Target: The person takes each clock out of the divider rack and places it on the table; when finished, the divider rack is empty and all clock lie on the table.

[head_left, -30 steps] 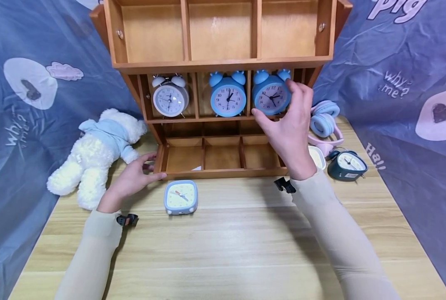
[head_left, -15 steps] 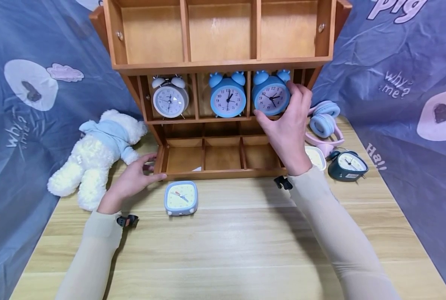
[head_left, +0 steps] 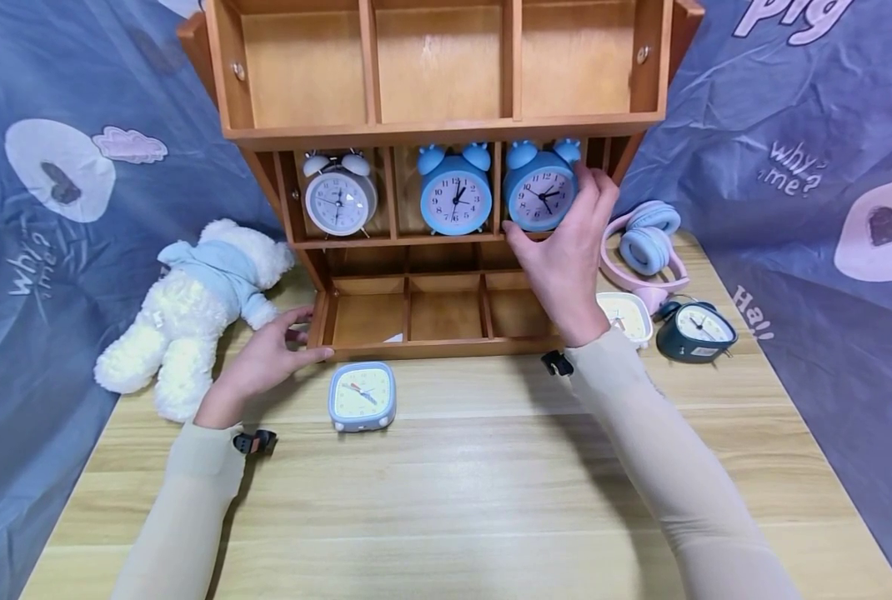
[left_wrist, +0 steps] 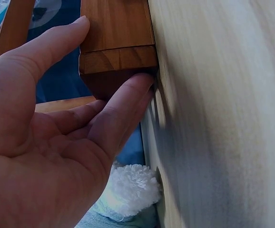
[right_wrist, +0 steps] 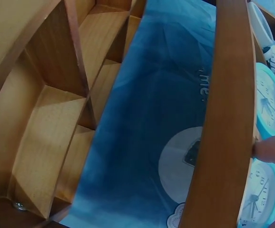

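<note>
Right hand (head_left: 566, 258), centre right of frame, fingers and thumb curled around blue twin-bell clock (head_left: 539, 193) in right-hand middle cubby of wooden shelf unit (head_left: 446, 129). Left hand (head_left: 266, 360), fingers straight, braced against shelf's lower left corner. Best seated fully, dial forward, clear of neighbouring blue clock (head_left: 455, 196).

Even, bright illumination; soft shadows.
Head view bends at the edges (wide lens); left wrist view smears the table (left_wrist: 213, 118).
</note>
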Action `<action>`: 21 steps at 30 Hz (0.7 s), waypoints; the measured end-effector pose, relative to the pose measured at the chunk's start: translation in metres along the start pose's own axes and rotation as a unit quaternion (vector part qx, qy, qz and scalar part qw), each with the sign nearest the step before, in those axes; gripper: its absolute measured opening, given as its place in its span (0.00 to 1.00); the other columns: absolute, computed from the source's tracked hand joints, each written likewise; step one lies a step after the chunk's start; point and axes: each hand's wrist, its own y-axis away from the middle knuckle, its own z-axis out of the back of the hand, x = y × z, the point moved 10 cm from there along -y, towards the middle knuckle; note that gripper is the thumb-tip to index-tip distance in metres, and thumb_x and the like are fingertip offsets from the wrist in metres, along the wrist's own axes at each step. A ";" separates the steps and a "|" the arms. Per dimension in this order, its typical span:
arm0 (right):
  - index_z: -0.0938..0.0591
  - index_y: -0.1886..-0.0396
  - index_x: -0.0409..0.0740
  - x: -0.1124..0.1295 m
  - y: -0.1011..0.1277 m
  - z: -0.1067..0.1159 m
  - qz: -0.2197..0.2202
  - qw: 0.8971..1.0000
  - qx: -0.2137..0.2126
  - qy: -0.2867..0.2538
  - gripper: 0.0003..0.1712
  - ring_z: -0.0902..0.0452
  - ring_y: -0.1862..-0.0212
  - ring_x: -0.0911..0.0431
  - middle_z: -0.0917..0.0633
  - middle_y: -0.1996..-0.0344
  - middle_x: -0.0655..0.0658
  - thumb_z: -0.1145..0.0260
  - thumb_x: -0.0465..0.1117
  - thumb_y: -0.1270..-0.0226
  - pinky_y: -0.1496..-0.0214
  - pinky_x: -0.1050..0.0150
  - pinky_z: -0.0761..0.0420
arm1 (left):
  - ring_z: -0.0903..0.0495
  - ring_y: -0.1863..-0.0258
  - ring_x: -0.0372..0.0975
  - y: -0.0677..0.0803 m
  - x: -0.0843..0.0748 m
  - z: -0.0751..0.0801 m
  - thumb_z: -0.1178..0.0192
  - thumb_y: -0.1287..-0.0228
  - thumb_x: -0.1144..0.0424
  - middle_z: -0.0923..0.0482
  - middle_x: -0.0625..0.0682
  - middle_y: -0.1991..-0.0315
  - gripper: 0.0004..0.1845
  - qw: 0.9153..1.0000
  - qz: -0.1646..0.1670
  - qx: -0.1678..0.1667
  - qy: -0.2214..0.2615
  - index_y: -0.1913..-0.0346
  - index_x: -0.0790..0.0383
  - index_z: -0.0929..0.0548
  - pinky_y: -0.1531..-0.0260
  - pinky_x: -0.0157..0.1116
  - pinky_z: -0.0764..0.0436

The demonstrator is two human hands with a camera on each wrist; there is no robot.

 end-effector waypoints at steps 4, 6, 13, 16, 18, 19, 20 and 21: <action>0.36 0.26 0.42 0.002 0.000 0.000 0.015 1.000 -0.012 -0.001 0.56 0.41 0.27 0.52 0.37 0.31 0.39 0.16 0.48 0.52 0.21 0.64 0.40 | 0.25 0.33 0.60 0.000 0.000 0.000 0.31 0.37 0.40 0.28 0.68 0.31 0.52 1.000 -0.002 -0.001 0.000 0.20 0.63 0.43 0.38 0.57 0.22; 0.36 0.26 0.40 0.004 0.000 0.000 0.023 1.000 -0.016 0.004 0.55 0.41 0.27 0.52 0.37 0.31 0.37 0.17 0.48 0.51 0.21 0.64 0.40 | 0.25 0.33 0.60 0.000 0.000 0.000 0.31 0.36 0.40 0.28 0.68 0.31 0.52 1.000 -0.002 0.000 0.002 0.20 0.63 0.43 0.38 0.56 0.22; 0.35 0.27 0.39 0.005 -0.001 -0.002 0.025 0.999 -0.021 0.009 0.53 0.40 0.27 0.52 0.36 0.32 0.37 0.18 0.46 0.50 0.21 0.64 0.40 | 0.25 0.33 0.60 0.000 0.000 -0.001 0.31 0.37 0.39 0.29 0.68 0.30 0.52 1.000 -0.001 0.000 0.006 0.20 0.63 0.44 0.37 0.57 0.22; 0.35 0.27 0.41 0.004 -0.001 -0.002 0.020 1.000 -0.020 0.005 0.52 0.40 0.28 0.53 0.36 0.32 0.38 0.19 0.45 0.50 0.21 0.64 0.40 | 0.25 0.33 0.60 0.000 0.000 0.000 0.31 0.37 0.39 0.29 0.67 0.29 0.52 1.000 -0.002 -0.001 0.008 0.20 0.63 0.43 0.37 0.57 0.22; 0.34 0.27 0.41 0.004 -0.001 -0.002 0.019 1.000 -0.021 0.005 0.52 0.40 0.28 0.52 0.36 0.33 0.37 0.19 0.45 0.50 0.21 0.64 0.39 | 0.25 0.33 0.61 0.000 0.000 0.000 0.31 0.37 0.39 0.30 0.67 0.29 0.52 1.000 -0.002 -0.001 0.009 0.20 0.63 0.43 0.36 0.57 0.23; 0.34 0.27 0.41 0.004 -0.002 -0.001 0.019 1.000 -0.022 0.004 0.51 0.40 0.28 0.53 0.36 0.33 0.38 0.20 0.45 0.50 0.22 0.64 0.39 | 0.25 0.33 0.61 0.000 0.000 0.000 0.31 0.37 0.39 0.30 0.67 0.29 0.52 1.000 -0.002 -0.001 0.009 0.20 0.63 0.43 0.36 0.57 0.23; 0.34 0.28 0.41 0.004 -0.002 -0.001 0.019 1.000 -0.024 0.003 0.51 0.40 0.28 0.53 0.36 0.33 0.38 0.20 0.45 0.50 0.22 0.64 0.39 | 0.25 0.33 0.61 0.000 0.000 0.000 0.31 0.37 0.39 0.30 0.67 0.29 0.52 1.000 -0.002 -0.001 0.009 0.20 0.63 0.43 0.36 0.57 0.23; 0.34 0.28 0.40 0.004 -0.002 0.000 0.019 0.999 -0.025 0.004 0.51 0.39 0.28 0.53 0.36 0.33 0.38 0.20 0.45 0.49 0.22 0.64 0.39 | 0.25 0.33 0.61 0.000 0.000 0.000 0.31 0.37 0.39 0.30 0.67 0.29 0.52 1.000 -0.002 0.000 0.009 0.20 0.63 0.43 0.36 0.57 0.23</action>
